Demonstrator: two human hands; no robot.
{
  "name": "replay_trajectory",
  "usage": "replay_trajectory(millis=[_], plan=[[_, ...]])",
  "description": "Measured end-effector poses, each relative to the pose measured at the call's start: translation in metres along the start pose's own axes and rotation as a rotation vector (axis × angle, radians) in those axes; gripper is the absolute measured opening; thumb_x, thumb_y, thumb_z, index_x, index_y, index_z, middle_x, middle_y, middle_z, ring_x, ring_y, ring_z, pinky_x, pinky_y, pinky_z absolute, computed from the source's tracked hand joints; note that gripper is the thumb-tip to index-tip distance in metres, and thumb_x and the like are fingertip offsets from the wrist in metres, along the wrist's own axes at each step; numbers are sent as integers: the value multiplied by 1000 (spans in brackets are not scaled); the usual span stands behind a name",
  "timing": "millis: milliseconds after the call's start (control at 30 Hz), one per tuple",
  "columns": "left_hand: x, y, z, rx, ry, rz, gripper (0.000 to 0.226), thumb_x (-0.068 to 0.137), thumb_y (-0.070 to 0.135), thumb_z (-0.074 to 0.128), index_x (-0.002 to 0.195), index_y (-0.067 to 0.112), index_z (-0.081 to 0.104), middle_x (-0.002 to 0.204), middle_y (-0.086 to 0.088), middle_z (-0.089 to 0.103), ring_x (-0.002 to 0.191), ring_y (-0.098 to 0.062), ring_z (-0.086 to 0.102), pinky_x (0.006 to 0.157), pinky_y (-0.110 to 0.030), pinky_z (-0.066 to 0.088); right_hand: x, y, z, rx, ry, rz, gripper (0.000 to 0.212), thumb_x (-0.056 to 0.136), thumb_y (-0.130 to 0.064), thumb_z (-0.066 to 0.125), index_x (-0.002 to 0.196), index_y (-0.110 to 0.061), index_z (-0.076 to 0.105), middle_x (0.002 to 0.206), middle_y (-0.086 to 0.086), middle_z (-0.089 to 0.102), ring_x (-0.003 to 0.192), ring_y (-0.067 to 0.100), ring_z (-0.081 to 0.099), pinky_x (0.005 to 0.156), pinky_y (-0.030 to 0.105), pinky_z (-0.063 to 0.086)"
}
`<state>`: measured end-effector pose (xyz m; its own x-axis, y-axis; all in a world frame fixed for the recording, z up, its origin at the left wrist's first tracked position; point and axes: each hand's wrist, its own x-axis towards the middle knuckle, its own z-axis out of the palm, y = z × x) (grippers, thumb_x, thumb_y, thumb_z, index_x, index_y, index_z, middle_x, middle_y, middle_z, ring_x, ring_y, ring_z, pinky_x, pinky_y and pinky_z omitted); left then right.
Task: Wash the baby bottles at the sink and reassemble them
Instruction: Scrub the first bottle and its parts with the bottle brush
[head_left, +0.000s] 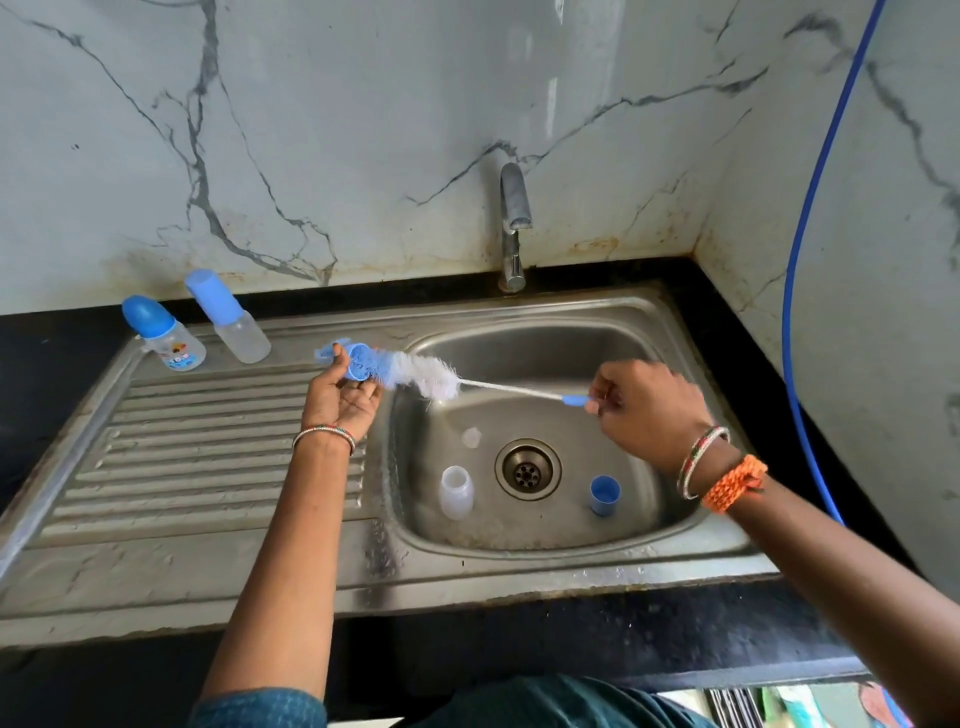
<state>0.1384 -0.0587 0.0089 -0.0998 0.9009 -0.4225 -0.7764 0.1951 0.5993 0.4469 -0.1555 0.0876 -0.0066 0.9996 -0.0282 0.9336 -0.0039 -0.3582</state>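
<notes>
— Bottle ring (358, 362), the blue screw collar: where is it right now?

— Pinched in my left hand (340, 397), thumb on one side and fingertips curled up under it, held just over the inner edge of the draining board. Its open mouth faces 3 o'clock, toward the basin.

— And the brush (415, 375)?

— My right hand (644, 410) is closed round the blue handle end, fingers curled tight. Its long axis runs from about 4 o'clock at my right hand to 10 o'clock at the ring, and the bristle tip goes through the ring, I think, with blue bristles showing past it.

— So what does the next stroke turn on?

— Keeping that axis lined up with the ring's opening. My right hand drives along the line while the left only steadies.

— What is left to do?

— 1 clear bottle body (457, 491), 1 blue cap (605, 494) and a small clear teat (470, 437) lie in the sink (675, 525), around the drain. 2 capped bottles (163, 332) stand at 10 o'clock on the board.
</notes>
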Motion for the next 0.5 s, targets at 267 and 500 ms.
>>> replay_trajectory(millis=[267,500], plan=[[-3,4,5,41,-38,5,25,94,30,53,96,6,60,97,-10,69,103,-28,61,90,-40,47,-4,9,0,166,-129,-48,22,88,-43,62,84,-22,56,73,-7,59,63,12,56,56,26,41],[-4,2,2,15,-162,-29,28,79,31,61,98,11,60,100,-8,72,98,-22,67,102,-36,40,-4,13,-11,647,-572,36,28,96,-19,53,73,-8,65,50,-3,56,41,10,48,47,22,40]])
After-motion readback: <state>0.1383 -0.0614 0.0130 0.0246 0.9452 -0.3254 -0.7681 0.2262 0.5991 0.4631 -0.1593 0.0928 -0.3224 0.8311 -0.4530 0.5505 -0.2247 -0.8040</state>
